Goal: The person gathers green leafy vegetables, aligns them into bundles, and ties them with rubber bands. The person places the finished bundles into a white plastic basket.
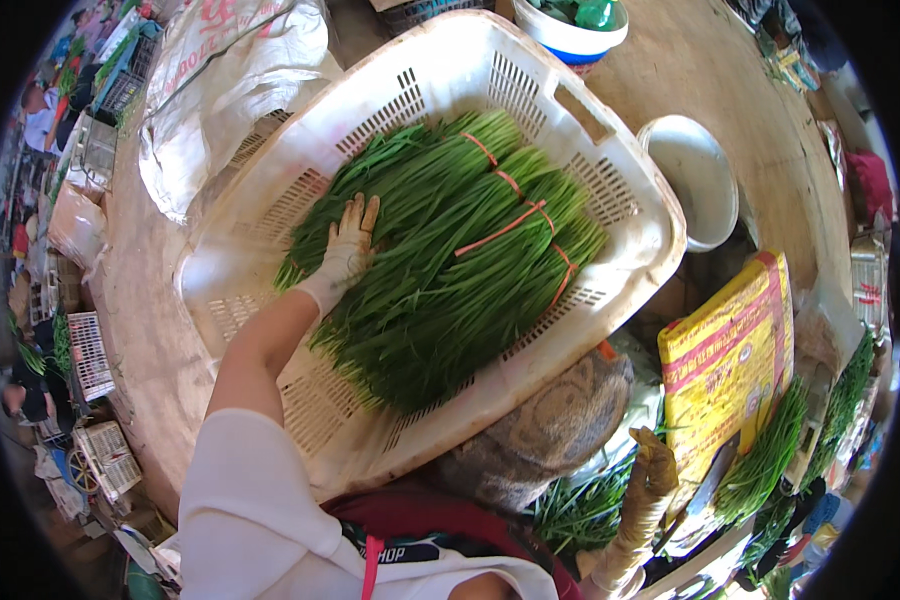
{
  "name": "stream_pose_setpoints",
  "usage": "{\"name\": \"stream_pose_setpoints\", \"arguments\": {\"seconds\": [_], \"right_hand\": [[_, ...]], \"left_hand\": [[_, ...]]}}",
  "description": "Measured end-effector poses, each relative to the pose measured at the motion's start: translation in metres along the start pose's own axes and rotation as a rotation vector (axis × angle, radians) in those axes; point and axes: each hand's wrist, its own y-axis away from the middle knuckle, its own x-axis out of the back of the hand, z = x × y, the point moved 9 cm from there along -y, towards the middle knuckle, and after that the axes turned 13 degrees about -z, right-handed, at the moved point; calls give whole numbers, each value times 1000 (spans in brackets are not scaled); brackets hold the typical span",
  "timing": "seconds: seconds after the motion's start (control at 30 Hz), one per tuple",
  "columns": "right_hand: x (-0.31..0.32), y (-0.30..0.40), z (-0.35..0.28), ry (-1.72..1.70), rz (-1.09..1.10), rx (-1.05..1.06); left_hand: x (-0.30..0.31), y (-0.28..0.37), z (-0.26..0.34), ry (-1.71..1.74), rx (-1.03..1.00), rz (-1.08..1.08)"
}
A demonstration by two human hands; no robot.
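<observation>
My left hand, in a stained whitish glove, rests flat on long green leaves like garlic chives, its fingers slightly spread. Several bundles of these greens lie side by side in a large white plastic crate. Orange-red ties circle the bundles near their pale stem ends. Outside the crate, at lower right, is my right hand in a yellowish, dirty glove. Its fingers point up and look bent; I see nothing held in it. Beside it, a knife lies across a yellow printed package.
Loose greens lie by my right forearm, and more greens sit beyond the knife. A white bucket and a filled basin stand past the crate. A white woven sack is at upper left. A person is far left.
</observation>
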Motion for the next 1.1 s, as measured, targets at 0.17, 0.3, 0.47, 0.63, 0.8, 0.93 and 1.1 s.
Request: {"name": "stream_pose_setpoints", "arguments": {"seconds": [0.17,0.3,0.47,0.63,0.8,0.93,1.1], "right_hand": [[-2,19,-14,228,-12,110],[17,79,23,184,87,-35],[35,136,54,336,52,-172],[9,161,31,452,-340,-122],[35,198,-73,146,133,314],[61,242,-96,128,288,431],[82,306,-91,155,400,426]], "left_hand": [[11,-4,-13,0,-9,10],[15,10,18,1355,-90,-194],[-17,-5,-142,-27,-369,-101],[16,40,-69,656,-348,-287],[-11,67,105,350,-432,-277],[-24,87,193,243,-535,-294],[-28,114,256,156,-620,-293]]}}
